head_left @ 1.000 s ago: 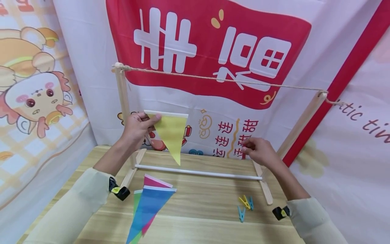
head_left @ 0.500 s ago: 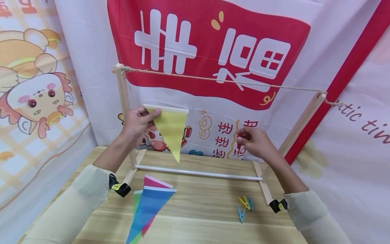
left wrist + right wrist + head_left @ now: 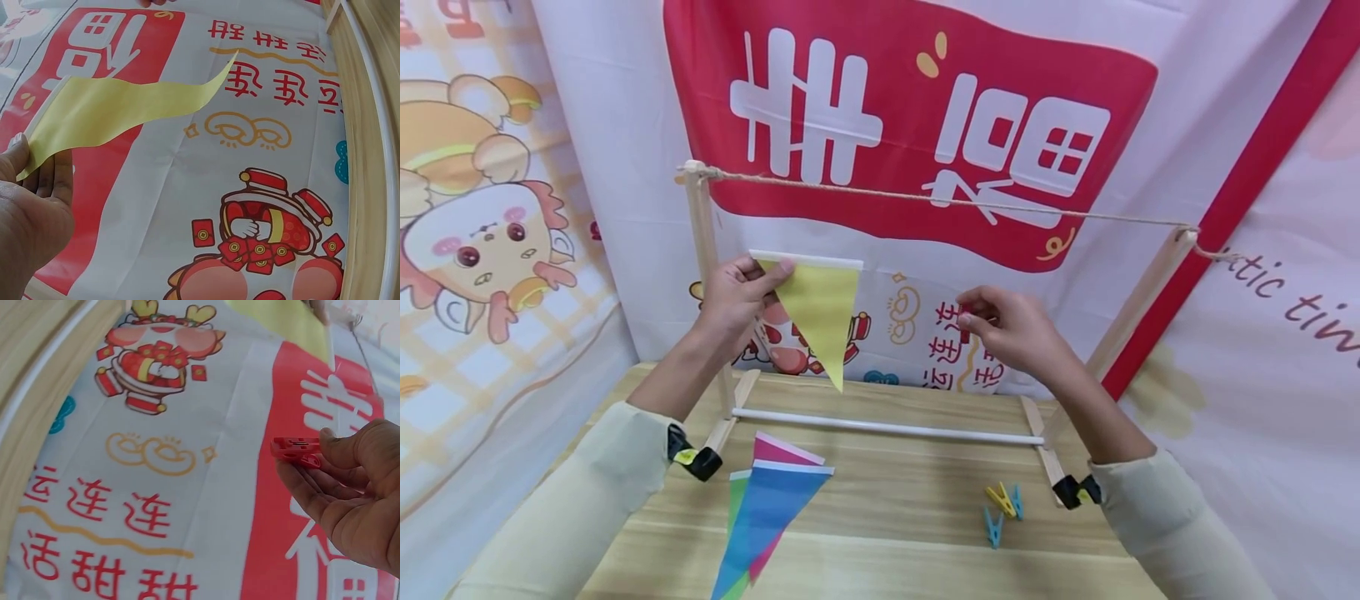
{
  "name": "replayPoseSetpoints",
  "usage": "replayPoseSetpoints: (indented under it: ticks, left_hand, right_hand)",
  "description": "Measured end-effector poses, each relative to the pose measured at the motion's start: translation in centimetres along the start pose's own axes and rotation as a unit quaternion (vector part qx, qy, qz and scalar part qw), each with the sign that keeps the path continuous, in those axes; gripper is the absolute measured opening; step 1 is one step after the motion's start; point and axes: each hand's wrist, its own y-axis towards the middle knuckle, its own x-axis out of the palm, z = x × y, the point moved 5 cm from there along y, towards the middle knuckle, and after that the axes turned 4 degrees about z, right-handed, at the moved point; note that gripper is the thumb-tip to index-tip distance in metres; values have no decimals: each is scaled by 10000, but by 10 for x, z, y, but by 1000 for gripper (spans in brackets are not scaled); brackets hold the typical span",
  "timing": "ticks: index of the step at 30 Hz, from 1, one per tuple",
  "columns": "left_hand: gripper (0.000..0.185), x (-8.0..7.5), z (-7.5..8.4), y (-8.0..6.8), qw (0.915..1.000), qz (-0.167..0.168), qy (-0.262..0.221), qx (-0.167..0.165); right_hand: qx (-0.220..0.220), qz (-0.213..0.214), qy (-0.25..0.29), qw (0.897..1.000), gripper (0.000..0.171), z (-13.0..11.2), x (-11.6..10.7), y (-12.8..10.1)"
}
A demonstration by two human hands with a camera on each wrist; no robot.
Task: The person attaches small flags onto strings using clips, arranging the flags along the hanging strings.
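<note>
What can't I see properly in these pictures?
Green flag: head view, mostly covered by the blue flag.
Red clip: head view, mostly hidden by the right hand.
Yellow flag: right wrist view, tip cut off by the top edge.
Left hand: right wrist view, mostly cut off by the top edge.

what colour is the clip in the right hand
Red; the clip shows best in the right wrist view.
</note>
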Motion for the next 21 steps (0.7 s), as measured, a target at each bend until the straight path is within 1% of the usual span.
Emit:
replayPoseSetpoints:
  ticks: [5, 10, 13, 17, 21]
  left_hand:
    - [35, 0, 7, 0, 9997, 23, 248, -11]
    - [49, -1, 13, -1, 9996, 27, 264, -67]
    - [50, 0, 16, 0, 9998, 33, 206, -6]
    - [44, 0, 18, 2, 9999, 15, 86, 74]
    - [48, 0, 20, 3, 9998, 70, 179, 90]
  right_hand:
    - [-296, 60, 91, 9995, 37, -17, -4, 5]
    - [-509, 166, 152, 9985, 38, -31, -8, 11]
    - [-624, 259, 163, 9976, 38, -38, -11, 15]
    - [-742, 378, 183, 9964, 38, -49, -15, 19]
    - [-851, 509, 169, 9949, 38, -59, -19, 24]
